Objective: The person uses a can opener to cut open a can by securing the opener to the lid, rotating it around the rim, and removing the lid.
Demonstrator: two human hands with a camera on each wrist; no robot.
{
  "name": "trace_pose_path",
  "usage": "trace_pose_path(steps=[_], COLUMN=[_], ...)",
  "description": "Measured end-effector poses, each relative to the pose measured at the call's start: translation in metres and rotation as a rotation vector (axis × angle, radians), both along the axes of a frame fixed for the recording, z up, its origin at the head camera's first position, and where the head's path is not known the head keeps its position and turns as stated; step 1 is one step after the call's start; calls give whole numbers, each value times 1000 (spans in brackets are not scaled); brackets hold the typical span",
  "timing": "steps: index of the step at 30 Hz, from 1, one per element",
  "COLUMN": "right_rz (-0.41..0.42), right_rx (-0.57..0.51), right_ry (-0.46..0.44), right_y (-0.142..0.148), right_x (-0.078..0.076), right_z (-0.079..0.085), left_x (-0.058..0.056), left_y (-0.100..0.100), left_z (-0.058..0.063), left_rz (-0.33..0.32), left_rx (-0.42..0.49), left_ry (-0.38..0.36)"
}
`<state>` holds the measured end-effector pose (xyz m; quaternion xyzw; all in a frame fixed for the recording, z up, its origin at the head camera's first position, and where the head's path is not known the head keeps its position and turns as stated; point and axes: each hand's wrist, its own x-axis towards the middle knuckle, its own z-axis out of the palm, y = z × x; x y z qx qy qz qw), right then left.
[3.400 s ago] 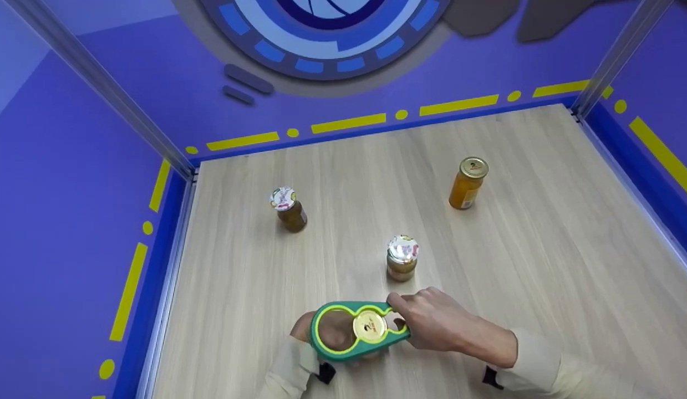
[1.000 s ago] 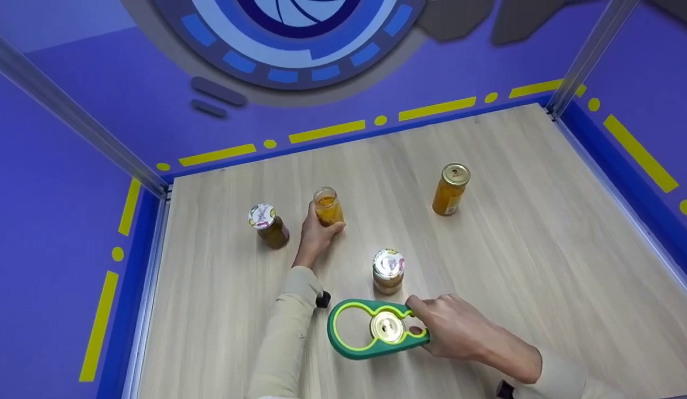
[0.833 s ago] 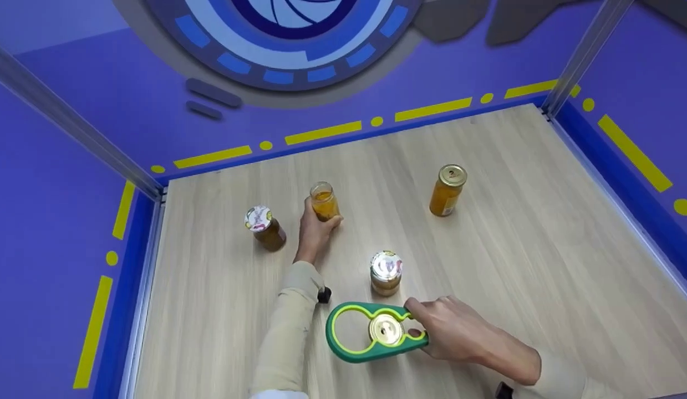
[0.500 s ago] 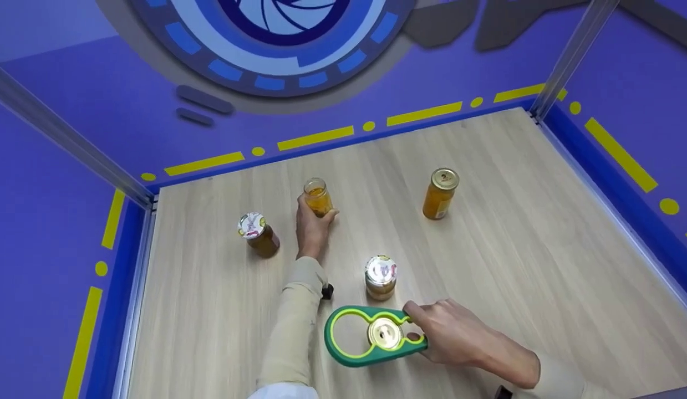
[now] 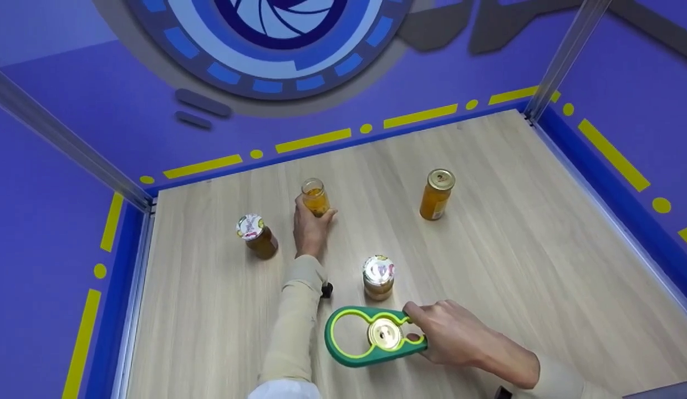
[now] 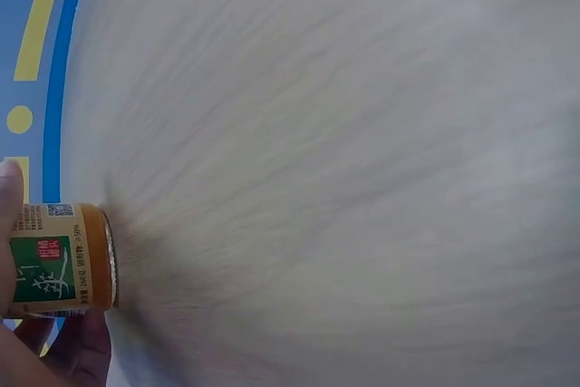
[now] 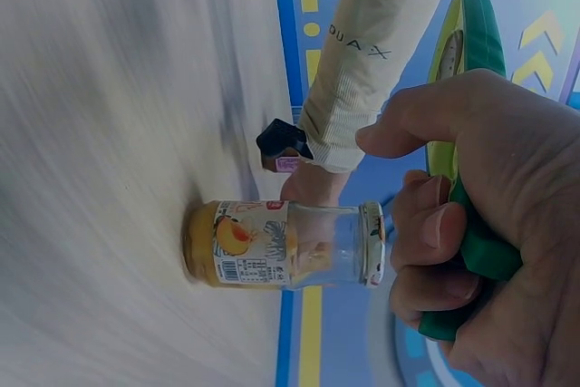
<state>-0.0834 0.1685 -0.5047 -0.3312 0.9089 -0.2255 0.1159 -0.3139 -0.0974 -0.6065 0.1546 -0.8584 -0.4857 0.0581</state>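
Note:
My left hand (image 5: 311, 230) grips a lidless glass jar (image 5: 315, 202) with amber contents, standing upright toward the back left of the table. In the left wrist view this jar (image 6: 54, 260) shows a green and cream label, its base right at the tabletop. My right hand (image 5: 451, 335) holds the narrow end of a green jar opener (image 5: 351, 360) with yellow-lined openings, near the front. A gold lid (image 5: 385, 333) sits in the opener's middle opening. Just beyond it stands a small jar (image 5: 378, 285) with a patterned white lid; its peach label (image 7: 234, 236) shows in the right wrist view.
A dark jar (image 5: 261, 244) with a patterned lid stands left of my left hand. Farther right is an orange jar (image 5: 435, 202) with a gold lid. Blue panels (image 5: 299, 133) border the wooden table (image 5: 515, 233) at the back and sides.
My left hand has gone from under the opener to the back left, taking the lidless jar along. The gold lid stays in the opener, which my right hand keeps near the front.

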Motion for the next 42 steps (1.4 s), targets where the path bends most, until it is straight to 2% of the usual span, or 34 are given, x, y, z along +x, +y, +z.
trace_pose_path(steps=[6,12,18,21,28,32,35,39,42], right_rz=[20,19,13,11,3,19,36,41,44], right_rx=[-16,-22,-25,-29,-27,-45,-53,-37,-21], right_ry=[107,83,85,89,64,105,128,104,86], right_y=[2,1,1,1,-1,-2,-4,-8,-10], right_x=[2,1,0,0,-1,-1,-2,-3,-4], right_z=[-4,-4,-3,-3,-2,-3,-3,-2,-2], left_x=[5,17,35,50,94,119,139,166,181], left_y=[-3,-9,-16,-19,-22,-22,-21,-21,-21], left_z=[6,14,22,27,40,44,46,48,49], left_rz=[9,-23,-61,-85,-157,-262,-370,-507,-552], left_rx=[-20,10,18,36,227,351,448,575,719], left_ry=[-62,-113,-145,-152,-238,-264,-311,-387,-432])
